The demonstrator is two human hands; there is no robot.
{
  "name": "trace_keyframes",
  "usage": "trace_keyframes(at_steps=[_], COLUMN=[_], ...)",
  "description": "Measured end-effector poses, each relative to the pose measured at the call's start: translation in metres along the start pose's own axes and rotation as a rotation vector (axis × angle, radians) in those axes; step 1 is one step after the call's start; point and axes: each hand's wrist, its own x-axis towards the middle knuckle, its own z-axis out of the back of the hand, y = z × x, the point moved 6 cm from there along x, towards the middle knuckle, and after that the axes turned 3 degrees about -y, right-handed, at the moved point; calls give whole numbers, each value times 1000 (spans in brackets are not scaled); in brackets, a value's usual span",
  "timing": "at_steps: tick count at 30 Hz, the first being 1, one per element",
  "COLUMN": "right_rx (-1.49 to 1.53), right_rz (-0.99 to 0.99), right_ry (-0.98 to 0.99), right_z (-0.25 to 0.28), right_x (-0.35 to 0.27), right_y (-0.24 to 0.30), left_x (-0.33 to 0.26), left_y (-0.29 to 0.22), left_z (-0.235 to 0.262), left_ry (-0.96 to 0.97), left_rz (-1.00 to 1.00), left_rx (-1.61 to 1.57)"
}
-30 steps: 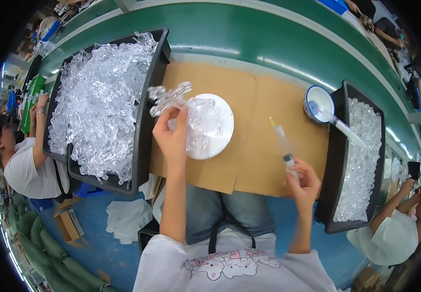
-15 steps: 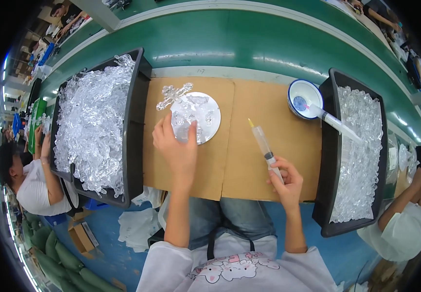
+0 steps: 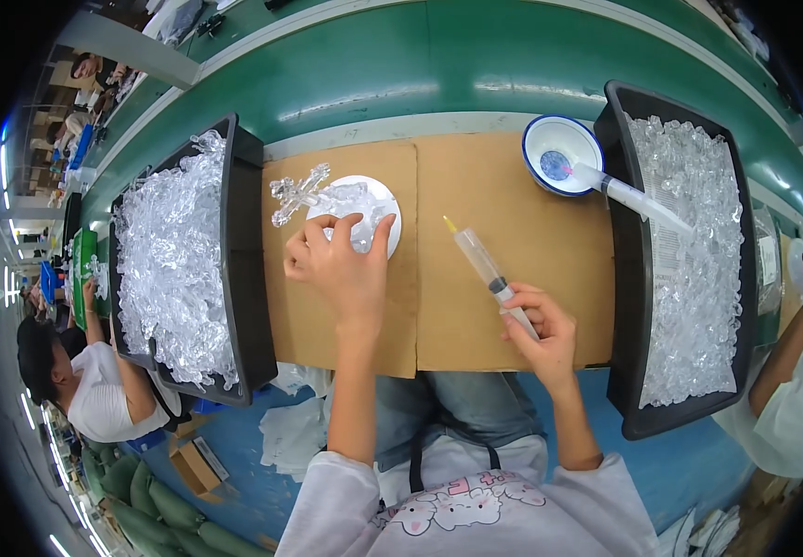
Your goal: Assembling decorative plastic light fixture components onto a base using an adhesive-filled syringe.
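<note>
Left hand point(image 3: 341, 265) was part-open over clear pieces point(image 3: 353, 197), hold unclear; right hand point(image 3: 542, 330) gripped syringe point(image 3: 481, 259), tip point(image 3: 450, 225) not yet touching them.

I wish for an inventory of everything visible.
Cardboard: one layer, brown, centre
Bins: two, black, left and right
Plate: one, white, cardboard's left
Pieces: uncountable, clear, bins and plate
Bowl: one, blue-rimmed white, by right bin
Syringes: two, clear, one held, one in bowl
Workbench: one, green, behind
Floor: one, blue, below; brown carton, white plastic, green bundles
Coworkers: several, nearest white-shirted, edges
Left hand: one, bare, over plate
Right hand: one, bare, holding syringe
</note>
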Motion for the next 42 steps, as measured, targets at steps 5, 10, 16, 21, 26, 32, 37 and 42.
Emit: trace_keyframes(at_steps=[5,10,16,21,26,32,37,42], right_rx=[7,5,3,-26,-33,-27,-31,-43], right_rz=[-7,21,31,49,39,39,35,46], right_ry=[7,0,9,15,14,21,19,18], right_z=[1,0,-1,-1,0,-1,-1,-2], right_x=[0,1,2,3,3,1,1,1], right_y=[0,2,5,3,5,4,2,8], left_x=[-2,-3,-4,12,43,56,53,58], left_y=[2,3,1,3,-7,5,7,5], left_z=[-14,-21,-21,16,36,21,11,15], left_ry=[60,82,90,-26,-89,86,184,142], left_rz=[21,9,-4,11,-259,-335,-377,-379], left_rx=[49,52,53,-175,21,50,16,8])
